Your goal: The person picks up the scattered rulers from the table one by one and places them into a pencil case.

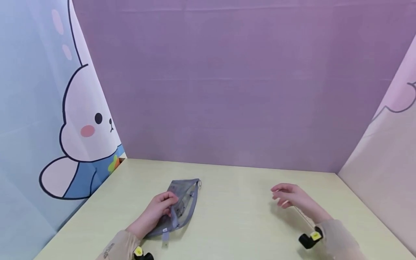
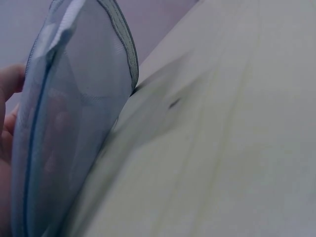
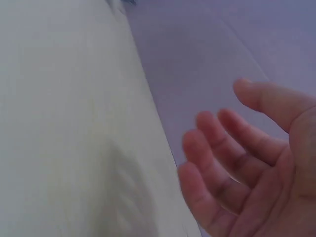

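Observation:
A grey, see-through mesh zip pouch (image 1: 182,186) is at the left of the table, tilted, with a small tab at its lower edge and a ring at its far corner. My left hand (image 1: 159,208) grips its side between thumb and fingers. In the left wrist view the mesh pouch (image 2: 79,108) stands on edge beside the fingers, its zip edge curving at the top. Over the right part of the table hovers my right hand (image 1: 292,196), holding nothing. The right wrist view shows that hand (image 3: 252,173) with loosely bent, spread fingers, apart from the pouch.
The pale yellow tabletop (image 1: 237,216) lies under both hands. A purple cloth (image 1: 227,90) rises behind its far edge. At the left hangs a blue curtain (image 1: 26,108) with a cartoon rabbit, and a pale pink curtain (image 1: 390,144) borders the right side.

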{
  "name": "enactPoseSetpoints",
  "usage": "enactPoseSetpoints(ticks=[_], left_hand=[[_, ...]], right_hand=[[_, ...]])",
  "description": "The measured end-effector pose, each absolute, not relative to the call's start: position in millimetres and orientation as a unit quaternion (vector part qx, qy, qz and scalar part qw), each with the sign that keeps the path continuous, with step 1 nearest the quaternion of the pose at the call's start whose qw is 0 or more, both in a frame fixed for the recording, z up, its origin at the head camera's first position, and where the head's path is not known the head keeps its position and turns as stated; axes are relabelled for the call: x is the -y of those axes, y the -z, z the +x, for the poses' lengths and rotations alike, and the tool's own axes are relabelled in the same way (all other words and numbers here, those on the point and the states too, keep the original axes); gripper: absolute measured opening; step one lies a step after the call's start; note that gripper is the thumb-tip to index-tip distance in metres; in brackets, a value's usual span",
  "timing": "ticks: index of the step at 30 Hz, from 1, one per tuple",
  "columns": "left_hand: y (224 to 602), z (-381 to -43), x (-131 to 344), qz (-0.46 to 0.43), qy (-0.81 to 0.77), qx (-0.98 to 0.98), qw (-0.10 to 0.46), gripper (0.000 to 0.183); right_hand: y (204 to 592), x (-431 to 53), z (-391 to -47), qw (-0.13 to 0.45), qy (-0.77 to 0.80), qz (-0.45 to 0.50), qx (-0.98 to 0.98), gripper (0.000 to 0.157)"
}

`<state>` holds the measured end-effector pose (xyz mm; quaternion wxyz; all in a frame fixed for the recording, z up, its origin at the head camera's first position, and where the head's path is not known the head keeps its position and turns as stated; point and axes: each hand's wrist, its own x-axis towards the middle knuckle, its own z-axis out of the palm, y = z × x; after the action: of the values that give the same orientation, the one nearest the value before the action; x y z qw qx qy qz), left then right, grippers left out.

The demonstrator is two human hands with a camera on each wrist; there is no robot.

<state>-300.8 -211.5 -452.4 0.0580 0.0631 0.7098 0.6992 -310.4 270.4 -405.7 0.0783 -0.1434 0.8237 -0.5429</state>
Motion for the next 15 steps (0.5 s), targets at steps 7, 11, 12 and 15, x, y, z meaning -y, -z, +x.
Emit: enactPoseSetpoints(ticks=[7, 11, 12, 15], left_hand=[[454, -300, 211, 0.068, -0.704, -0.705, 0.059, 0.008], [454, -301, 212, 0.069, -0.701, -0.708, 0.057, 0.009], [454, -301, 212, 0.070, -0.699, -0.709, 0.056, 0.009], [454, -301, 214, 0.071, -0.698, -0.711, 0.057, 0.009]], right_hand=[[412, -347, -305, 0.116, 0.548, -0.152, -0.814, 0.039], [420, -376, -302, 0.152, 0.523, -0.184, -0.818, 0.042], [422, -381, -302, 0.153, 0.511, -0.193, -0.824, 0.043], [428, -387, -301, 0.139, 0.465, -0.205, -0.850, 0.046]])
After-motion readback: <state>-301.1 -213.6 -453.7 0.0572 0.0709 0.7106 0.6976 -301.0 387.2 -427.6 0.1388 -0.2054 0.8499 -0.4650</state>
